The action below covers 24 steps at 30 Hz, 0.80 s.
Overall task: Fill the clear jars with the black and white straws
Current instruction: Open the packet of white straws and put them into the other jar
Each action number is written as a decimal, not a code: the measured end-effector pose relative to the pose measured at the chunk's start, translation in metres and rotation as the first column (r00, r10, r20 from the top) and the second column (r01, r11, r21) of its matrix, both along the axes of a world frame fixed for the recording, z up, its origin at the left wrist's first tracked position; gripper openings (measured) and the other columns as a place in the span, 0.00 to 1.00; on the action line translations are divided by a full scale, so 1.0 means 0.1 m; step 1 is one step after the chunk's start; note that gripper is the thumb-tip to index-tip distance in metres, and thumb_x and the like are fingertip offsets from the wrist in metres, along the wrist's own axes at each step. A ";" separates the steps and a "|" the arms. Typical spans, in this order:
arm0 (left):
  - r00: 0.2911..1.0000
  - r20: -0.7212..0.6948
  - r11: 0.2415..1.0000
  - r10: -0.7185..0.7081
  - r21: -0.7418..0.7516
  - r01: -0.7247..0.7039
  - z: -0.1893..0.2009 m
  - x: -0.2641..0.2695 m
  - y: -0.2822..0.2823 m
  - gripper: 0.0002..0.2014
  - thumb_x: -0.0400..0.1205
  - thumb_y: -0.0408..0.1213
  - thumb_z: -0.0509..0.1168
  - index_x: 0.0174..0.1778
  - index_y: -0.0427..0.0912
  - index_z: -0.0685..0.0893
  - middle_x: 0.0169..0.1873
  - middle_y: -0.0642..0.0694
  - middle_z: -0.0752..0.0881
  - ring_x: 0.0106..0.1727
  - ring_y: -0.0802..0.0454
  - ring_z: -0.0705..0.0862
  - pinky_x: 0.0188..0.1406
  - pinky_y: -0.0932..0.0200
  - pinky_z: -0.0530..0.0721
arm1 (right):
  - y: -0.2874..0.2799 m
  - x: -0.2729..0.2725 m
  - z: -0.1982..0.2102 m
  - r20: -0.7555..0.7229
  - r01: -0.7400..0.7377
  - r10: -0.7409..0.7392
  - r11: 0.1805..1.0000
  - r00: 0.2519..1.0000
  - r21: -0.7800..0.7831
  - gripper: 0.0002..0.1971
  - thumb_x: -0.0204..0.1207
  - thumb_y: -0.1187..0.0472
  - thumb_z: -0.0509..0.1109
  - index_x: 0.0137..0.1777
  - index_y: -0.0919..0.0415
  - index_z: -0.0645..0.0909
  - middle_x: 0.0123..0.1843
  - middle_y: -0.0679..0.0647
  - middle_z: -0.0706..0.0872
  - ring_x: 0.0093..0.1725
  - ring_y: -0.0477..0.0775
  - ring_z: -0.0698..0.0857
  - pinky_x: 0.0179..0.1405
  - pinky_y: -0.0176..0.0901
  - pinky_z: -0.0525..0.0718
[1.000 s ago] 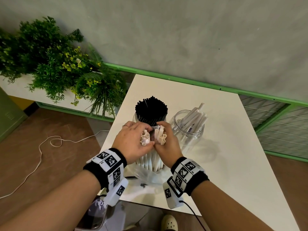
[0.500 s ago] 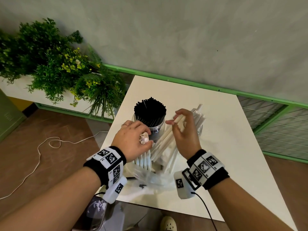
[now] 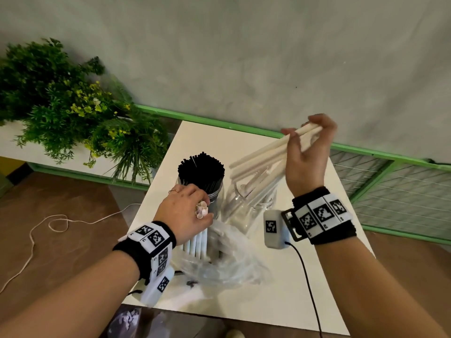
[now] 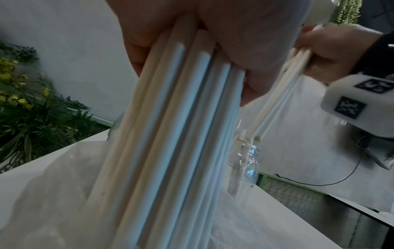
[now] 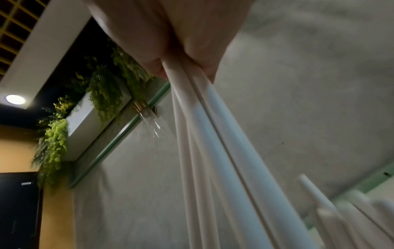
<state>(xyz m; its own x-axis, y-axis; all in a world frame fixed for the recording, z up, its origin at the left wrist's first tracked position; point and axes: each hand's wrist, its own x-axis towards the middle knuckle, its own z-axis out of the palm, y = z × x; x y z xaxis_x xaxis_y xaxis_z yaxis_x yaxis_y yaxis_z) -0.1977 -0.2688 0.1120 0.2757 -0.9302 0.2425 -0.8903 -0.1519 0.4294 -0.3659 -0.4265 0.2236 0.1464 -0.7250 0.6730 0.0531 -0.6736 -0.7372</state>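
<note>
My left hand [image 3: 192, 211] grips an upright bundle of white straws [image 3: 198, 242] [image 4: 170, 134], their lower ends inside a clear plastic bag [image 3: 227, 259] on the white table [image 3: 292, 289]. My right hand [image 3: 310, 145] is raised above the table and pinches several white straws [image 3: 266, 154] [image 5: 213, 143] that slant down towards the mouth of a clear jar [image 3: 253, 203]. That jar holds a few white straws. To its left, a second clear jar [image 3: 214, 191] is packed with black straws [image 3: 201, 168].
Leafy green plants [image 3: 73, 113] in a white planter stand left of the table. A green rail [image 3: 244, 125] and a grey wall run behind. A white cord [image 3: 48, 223] lies on the brown floor. A black cable [image 3: 307, 276] hangs from my right wrist.
My right hand has split off several white straws from the bundle, lifted them up and to the right, and now holds them over the white-straw jar. My left hand stays on the bundle.
</note>
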 end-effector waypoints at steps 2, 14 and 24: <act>1.000 0.004 1.000 -0.013 -0.005 0.013 0.00 -0.03 0.00 0.21 0.67 0.60 0.56 0.44 0.50 0.84 0.45 0.54 0.81 0.49 0.46 0.75 0.50 0.55 0.73 | -0.08 -0.02 0.10 0.079 0.035 -0.032 0.999 0.996 -0.037 0.19 0.79 0.75 0.57 0.60 0.51 0.63 0.57 0.51 0.69 0.53 0.59 0.88 0.64 0.58 0.80; 1.000 0.013 1.000 0.007 -0.019 -0.007 -0.02 0.02 0.05 0.20 0.68 0.60 0.57 0.45 0.51 0.83 0.43 0.56 0.80 0.47 0.51 0.71 0.48 0.57 0.72 | -0.26 0.00 -0.55 -0.048 0.097 -0.098 0.995 0.994 -0.011 0.21 0.79 0.73 0.58 0.59 0.44 0.64 0.60 0.62 0.69 0.52 0.52 0.86 0.56 0.35 0.79; 0.999 0.034 0.998 0.008 -0.058 -0.006 -0.02 0.01 0.03 0.16 0.69 0.57 0.59 0.43 0.50 0.82 0.42 0.57 0.79 0.43 0.53 0.70 0.49 0.64 0.65 | -0.46 0.02 -0.56 -0.045 0.072 -0.072 0.997 0.996 -0.009 0.21 0.75 0.71 0.57 0.60 0.43 0.64 0.61 0.67 0.69 0.48 0.54 0.84 0.54 0.36 0.80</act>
<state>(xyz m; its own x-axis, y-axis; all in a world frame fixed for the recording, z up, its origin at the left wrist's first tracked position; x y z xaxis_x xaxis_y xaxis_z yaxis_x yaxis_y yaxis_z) -0.1969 -0.2663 0.1097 0.2730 -0.9122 0.3054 -0.9037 -0.1344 0.4065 -0.3639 -0.4721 0.1680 0.1247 -0.7295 0.6725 -0.0289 -0.6802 -0.7325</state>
